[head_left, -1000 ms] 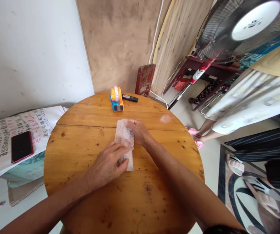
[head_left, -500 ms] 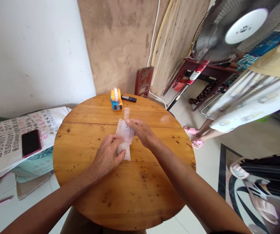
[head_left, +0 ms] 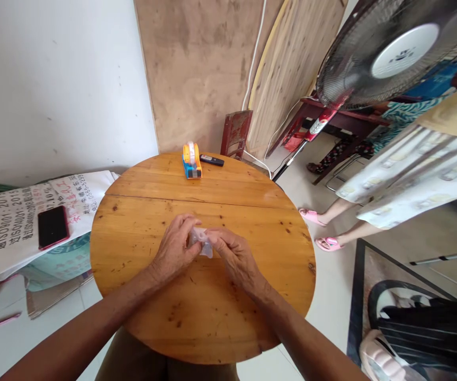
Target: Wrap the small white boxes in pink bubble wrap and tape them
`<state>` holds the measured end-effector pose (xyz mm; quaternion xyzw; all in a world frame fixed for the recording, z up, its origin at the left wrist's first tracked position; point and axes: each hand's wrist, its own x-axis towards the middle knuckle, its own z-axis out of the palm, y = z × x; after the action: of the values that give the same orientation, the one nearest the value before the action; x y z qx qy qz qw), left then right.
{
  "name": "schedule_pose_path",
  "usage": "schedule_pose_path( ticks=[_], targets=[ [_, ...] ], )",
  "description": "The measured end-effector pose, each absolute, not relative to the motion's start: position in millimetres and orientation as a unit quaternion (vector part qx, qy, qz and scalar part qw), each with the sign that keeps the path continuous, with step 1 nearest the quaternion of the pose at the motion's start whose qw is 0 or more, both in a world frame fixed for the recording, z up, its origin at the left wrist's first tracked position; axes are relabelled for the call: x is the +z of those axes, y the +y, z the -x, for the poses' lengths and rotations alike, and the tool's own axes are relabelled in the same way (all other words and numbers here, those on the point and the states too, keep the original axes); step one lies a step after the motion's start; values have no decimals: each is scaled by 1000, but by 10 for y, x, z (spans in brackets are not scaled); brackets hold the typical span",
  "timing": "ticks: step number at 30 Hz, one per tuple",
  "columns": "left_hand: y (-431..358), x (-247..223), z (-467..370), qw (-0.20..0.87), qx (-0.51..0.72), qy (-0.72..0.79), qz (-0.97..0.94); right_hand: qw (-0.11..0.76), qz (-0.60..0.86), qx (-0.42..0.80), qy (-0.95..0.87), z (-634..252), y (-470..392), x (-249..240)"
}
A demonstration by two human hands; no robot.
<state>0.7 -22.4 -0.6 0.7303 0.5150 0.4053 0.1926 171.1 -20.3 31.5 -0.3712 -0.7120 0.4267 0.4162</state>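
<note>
A small piece of translucent bubble wrap (head_left: 206,250) lies folded over itself near the middle of the round wooden table (head_left: 141,180). My left hand (head_left: 176,243) grips its left side, with the thumb across it. From the right, the fingers of my right hand (head_left: 234,256) press on its upper right edge. Whether anything is inside the wrap cannot be seen. Farther back on the table stands an orange and blue tape dispenser (head_left: 192,161) with a roll of clear tape, and a black marker-like object (head_left: 212,160) lies beside it.
A phone (head_left: 53,227) lies on white printed sacks (head_left: 89,198) left of the table. Behind the table is a red wooden chair (head_left: 236,132). On the right stand a large fan (head_left: 405,50) and a person in a patterned skirt (head_left: 414,164); other people are partly visible.
The upper part of the bubble wrap, previously spread out with a strip at its top, is now folded down. My right hand has moved down toward me with it.
</note>
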Motion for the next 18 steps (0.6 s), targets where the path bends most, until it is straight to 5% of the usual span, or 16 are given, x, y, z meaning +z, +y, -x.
schedule_pose_path(
  ticks=[11,18],
  targets=[
    [-266,-20,329,226,323,405,-825,433,284,222,-826,-1729,-320,10],
    [-172,-169,226,215,368,389,-817,421,290,223,-830,-1733,-351,14]
  ],
)
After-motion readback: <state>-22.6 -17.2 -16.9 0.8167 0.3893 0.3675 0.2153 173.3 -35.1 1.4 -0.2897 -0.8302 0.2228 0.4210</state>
